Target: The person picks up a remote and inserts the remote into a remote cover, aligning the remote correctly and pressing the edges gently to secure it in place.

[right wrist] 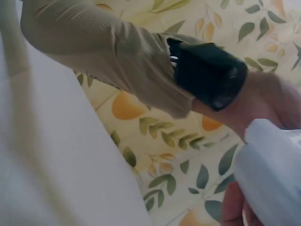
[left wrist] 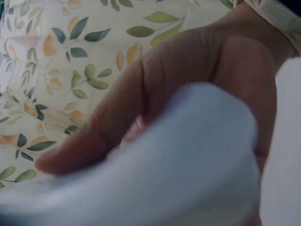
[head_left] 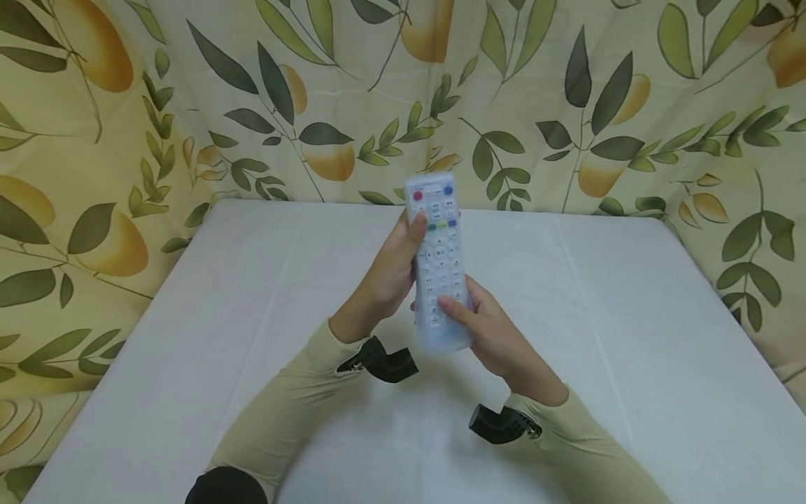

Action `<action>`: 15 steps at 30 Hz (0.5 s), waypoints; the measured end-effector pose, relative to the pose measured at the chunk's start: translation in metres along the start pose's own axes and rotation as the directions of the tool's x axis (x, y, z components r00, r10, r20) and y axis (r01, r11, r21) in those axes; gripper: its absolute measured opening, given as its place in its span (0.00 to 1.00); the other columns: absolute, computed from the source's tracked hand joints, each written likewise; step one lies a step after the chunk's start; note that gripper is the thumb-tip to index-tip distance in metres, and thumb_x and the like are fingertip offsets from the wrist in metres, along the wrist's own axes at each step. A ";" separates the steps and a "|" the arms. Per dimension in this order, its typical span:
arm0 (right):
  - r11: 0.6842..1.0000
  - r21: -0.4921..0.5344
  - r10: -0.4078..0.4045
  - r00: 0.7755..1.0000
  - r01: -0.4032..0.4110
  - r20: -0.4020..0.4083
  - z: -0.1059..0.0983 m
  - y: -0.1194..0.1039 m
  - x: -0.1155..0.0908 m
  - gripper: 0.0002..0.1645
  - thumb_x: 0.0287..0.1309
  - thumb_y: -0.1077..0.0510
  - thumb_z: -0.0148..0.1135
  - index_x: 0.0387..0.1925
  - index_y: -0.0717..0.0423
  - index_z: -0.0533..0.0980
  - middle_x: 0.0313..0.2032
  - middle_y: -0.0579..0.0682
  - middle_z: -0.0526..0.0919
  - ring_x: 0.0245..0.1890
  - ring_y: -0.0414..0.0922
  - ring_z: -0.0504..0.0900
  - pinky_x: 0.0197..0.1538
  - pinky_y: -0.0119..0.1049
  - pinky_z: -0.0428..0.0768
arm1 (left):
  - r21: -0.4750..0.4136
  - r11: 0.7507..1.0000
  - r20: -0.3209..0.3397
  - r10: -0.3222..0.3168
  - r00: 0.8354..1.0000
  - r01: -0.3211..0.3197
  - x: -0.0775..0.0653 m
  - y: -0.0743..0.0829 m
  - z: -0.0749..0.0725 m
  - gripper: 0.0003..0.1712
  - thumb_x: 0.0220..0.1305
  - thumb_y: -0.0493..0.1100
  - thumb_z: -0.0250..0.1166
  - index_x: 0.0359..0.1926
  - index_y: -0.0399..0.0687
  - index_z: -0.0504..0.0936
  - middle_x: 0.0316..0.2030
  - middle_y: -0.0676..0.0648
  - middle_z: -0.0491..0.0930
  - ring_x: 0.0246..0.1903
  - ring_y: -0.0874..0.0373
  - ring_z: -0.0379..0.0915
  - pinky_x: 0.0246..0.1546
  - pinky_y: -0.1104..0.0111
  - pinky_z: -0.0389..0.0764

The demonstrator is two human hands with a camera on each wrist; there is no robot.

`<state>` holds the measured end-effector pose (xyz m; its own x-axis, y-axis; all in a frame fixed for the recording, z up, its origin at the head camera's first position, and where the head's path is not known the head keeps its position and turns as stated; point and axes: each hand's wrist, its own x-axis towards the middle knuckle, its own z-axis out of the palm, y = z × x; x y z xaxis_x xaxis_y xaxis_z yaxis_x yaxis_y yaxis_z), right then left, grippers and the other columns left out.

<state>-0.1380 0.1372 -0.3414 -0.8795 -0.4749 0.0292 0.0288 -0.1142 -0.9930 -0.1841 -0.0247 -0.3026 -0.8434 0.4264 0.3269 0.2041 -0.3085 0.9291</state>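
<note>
Near the centre of your head view, the fingers of both your hands grip one remote control [head_left: 436, 266] from its two sides. Your left hand [head_left: 390, 269] comes in at 9 o'clock, its thumb lying on the edge of the remote at about 10. Your right hand [head_left: 497, 343] holds the lower part from between 4 and 5 o'clock, its thumb pressed on the button face at 6. Most of your other fingers are hidden behind the remote. It points towards 12, leaning slightly to the 11 side, with its face and a pale, translucent cover turned to you. A red button [head_left: 418, 196] sits at 11 on it and a blue button [head_left: 448, 190] close to 12, with a small coloured row beneath them. From your left wrist, the remote is a blurred pale shape, your thumb along it.

Further out, a black wrist device [head_left: 392, 362] lies at 7 o'clock under your left wrist, and a second black device [head_left: 497, 425] at 5 under your right. Your left sleeve [head_left: 277, 406] runs off towards 8, your right sleeve [head_left: 592, 444] between 4 and 5. At the lower frame edge, between 7 and 8, is a dark rounded shape [head_left: 227, 486]. The white-covered counter [head_left: 189, 350] spreads beneath your arms, and beyond its far edge at 12 hangs a fruit-and-leaf patterned cloth [head_left: 403, 105], which also shows at 10 and 2.
</note>
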 end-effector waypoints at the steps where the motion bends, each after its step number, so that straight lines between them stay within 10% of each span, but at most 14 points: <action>1: 1.000 0.022 -0.017 0.999 0.017 -0.028 0.000 -0.001 -0.001 0.26 0.67 0.51 0.51 0.62 0.54 0.59 0.43 0.39 0.82 0.45 0.39 0.81 0.48 0.34 0.78 | 0.122 0.992 -0.003 0.024 1.000 -0.024 -0.002 -0.001 -0.001 0.55 0.52 0.76 0.44 0.67 0.39 0.51 0.59 0.36 0.64 0.56 0.53 0.62 0.61 0.60 0.62; 4: 0.993 0.073 -0.079 0.990 0.088 -0.118 -0.001 -0.005 -0.006 0.18 0.68 0.53 0.50 0.57 0.45 0.64 0.42 0.39 0.81 0.42 0.37 0.80 0.45 0.33 0.78 | 0.506 0.858 0.043 0.074 0.996 -0.086 -0.013 -0.004 -0.003 0.48 0.59 0.76 0.36 0.54 0.36 0.66 0.48 0.41 0.71 0.50 0.53 0.66 0.56 0.60 0.67; 7: 0.984 0.088 -0.136 0.973 0.154 -0.184 -0.002 -0.011 -0.010 0.16 0.68 0.53 0.49 0.55 0.43 0.66 0.42 0.39 0.78 0.41 0.36 0.78 0.44 0.31 0.77 | 0.652 0.746 0.148 0.048 0.988 -0.134 -0.022 -0.007 -0.001 0.32 0.70 0.63 0.40 0.45 0.37 0.71 0.39 0.44 0.77 0.41 0.56 0.71 0.46 0.68 0.74; 11: 0.969 0.122 -0.192 0.964 0.216 -0.186 0.000 -0.016 -0.012 0.16 0.69 0.52 0.48 0.56 0.44 0.66 0.42 0.40 0.78 0.41 0.36 0.78 0.42 0.31 0.78 | 0.564 0.817 0.202 0.006 0.979 -0.121 -0.026 -0.009 0.003 0.12 0.73 0.42 0.46 0.42 0.38 0.72 0.36 0.44 0.78 0.37 0.59 0.73 0.41 0.73 0.77; 15: 0.952 0.197 -0.226 0.972 0.234 -0.061 0.000 -0.019 -0.014 0.19 0.71 0.50 0.40 0.61 0.44 0.61 0.45 0.42 0.79 0.43 0.40 0.81 0.40 0.38 0.82 | 0.437 0.886 0.178 0.084 0.980 -0.156 -0.027 -0.011 0.005 0.13 0.73 0.43 0.46 0.33 0.38 0.67 0.27 0.42 0.70 0.30 0.57 0.68 0.34 0.72 0.73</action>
<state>-0.1266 0.1458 -0.3225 -0.8903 -0.3830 0.2463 -0.0851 -0.3915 -0.9163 -0.1607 -0.0287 -0.3207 -0.7210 0.5435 0.4298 0.5295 0.0322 0.8477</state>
